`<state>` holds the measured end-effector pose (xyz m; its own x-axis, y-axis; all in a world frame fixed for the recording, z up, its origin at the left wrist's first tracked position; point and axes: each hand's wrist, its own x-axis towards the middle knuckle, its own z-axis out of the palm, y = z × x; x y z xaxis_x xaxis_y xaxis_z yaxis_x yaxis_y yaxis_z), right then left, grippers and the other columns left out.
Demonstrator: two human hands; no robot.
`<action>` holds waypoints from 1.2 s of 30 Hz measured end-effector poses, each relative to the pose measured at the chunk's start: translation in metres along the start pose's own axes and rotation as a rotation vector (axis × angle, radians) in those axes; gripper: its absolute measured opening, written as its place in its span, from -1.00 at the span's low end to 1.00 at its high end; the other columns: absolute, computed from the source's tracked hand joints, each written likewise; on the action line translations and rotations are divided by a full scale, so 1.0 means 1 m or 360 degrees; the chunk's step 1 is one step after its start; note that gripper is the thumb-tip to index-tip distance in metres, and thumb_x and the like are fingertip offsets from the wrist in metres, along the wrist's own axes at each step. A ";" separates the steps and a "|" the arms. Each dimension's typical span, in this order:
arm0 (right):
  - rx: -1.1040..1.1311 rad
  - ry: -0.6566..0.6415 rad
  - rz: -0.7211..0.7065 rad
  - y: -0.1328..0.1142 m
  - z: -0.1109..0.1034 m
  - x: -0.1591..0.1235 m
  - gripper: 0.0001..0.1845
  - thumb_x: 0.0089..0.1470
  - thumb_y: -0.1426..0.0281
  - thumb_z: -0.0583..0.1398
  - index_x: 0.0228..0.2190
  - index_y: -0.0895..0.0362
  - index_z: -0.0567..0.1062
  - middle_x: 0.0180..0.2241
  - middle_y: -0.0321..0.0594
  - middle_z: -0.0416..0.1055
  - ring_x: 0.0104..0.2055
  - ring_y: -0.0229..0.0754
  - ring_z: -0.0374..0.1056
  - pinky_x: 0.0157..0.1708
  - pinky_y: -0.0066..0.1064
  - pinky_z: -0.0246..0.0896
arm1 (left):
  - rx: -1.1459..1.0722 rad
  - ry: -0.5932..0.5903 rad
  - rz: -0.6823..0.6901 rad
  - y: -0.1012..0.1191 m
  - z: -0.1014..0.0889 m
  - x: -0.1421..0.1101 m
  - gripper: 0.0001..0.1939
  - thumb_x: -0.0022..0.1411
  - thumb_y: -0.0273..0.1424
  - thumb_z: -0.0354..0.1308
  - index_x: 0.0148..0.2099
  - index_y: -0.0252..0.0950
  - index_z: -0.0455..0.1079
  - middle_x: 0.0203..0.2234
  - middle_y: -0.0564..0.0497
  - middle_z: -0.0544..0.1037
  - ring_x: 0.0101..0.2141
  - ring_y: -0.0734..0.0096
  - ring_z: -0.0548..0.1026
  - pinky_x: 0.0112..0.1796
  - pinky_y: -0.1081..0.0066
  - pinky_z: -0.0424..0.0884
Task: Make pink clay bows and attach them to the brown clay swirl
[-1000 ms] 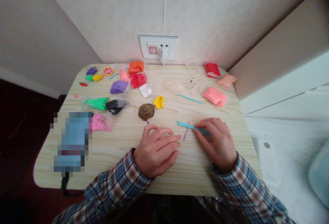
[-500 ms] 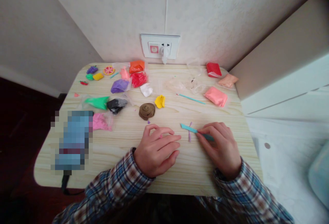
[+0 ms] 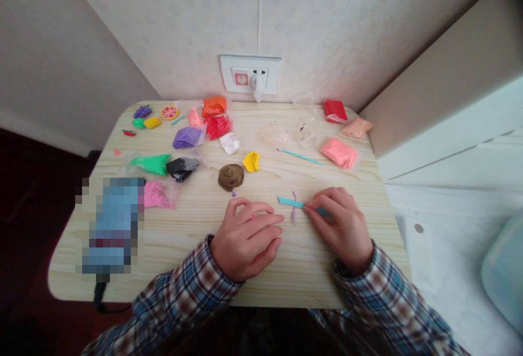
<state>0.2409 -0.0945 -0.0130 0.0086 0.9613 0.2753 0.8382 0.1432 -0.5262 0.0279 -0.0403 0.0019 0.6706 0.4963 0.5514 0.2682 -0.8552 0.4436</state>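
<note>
My right hand (image 3: 341,228) pinches a flat turquoise clay tool (image 3: 291,202) between thumb and fingers; part of the tool is hidden by the hand. The tool's blade lies across a thin purple clay strip (image 3: 293,215), whose two ends show on either side of it. To the left, my left hand (image 3: 247,241) rests over the table with its fingers apart, its fingertips near the strip but not touching it. A tiny pink bit shows by its fingers. Beyond this hand sit a coiled brown clay piece (image 3: 231,176) and a yellow clay piece (image 3: 250,161).
Bags of coloured clay, including a purple bag (image 3: 188,137) and a green bag (image 3: 151,164), lie on the left of the table (image 3: 302,282). Small clay fruits stand at the back left corner. A thin turquoise stick (image 3: 301,156) and a salmon bag (image 3: 339,152) lie at the right.
My right hand and the turquoise tool have shifted slightly left, and the purple strip has moved a little with them. The view has also turned slightly. My left hand keeps its pose.
</note>
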 end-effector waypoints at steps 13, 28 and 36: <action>-0.0044 0.0006 -0.0012 0.003 0.001 0.001 -0.92 0.11 0.39 0.18 -0.43 0.08 0.42 -0.40 -0.23 0.41 -0.30 -0.13 0.26 -0.29 -0.26 0.10 | -0.0012 0.0002 -0.0009 0.000 -0.001 0.001 -0.89 0.17 -0.51 0.07 -0.30 -0.28 0.43 -0.32 0.00 0.64 -0.22 0.30 0.49 -0.15 0.19 0.21; -0.0058 0.0091 -0.0011 0.003 0.001 0.006 -0.97 0.10 0.39 0.20 -0.37 0.08 0.42 -0.37 -0.24 0.43 -0.27 -0.12 0.31 -0.25 -0.25 0.11 | 0.0011 -0.0127 -0.0021 -0.001 0.000 0.001 -0.88 0.19 -0.50 0.07 -0.24 -0.29 0.42 -0.23 0.00 0.63 -0.16 0.26 0.47 -0.12 0.16 0.17; -0.0226 0.0055 -0.0070 0.004 0.001 0.012 -0.95 0.12 0.38 0.18 -0.37 0.09 0.43 -0.34 -0.24 0.44 -0.24 -0.13 0.31 -0.19 -0.25 0.08 | -0.0016 -0.0287 -0.0040 -0.003 0.003 0.000 -0.83 0.23 -0.46 0.06 -0.14 -0.33 0.40 -0.17 -0.02 0.61 -0.08 0.20 0.46 -0.08 0.14 0.12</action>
<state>0.2438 -0.0819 -0.0131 -0.0131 0.9459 0.3242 0.9069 0.1478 -0.3946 0.0286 -0.0386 -0.0014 0.7771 0.4819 0.4047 0.2802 -0.8408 0.4631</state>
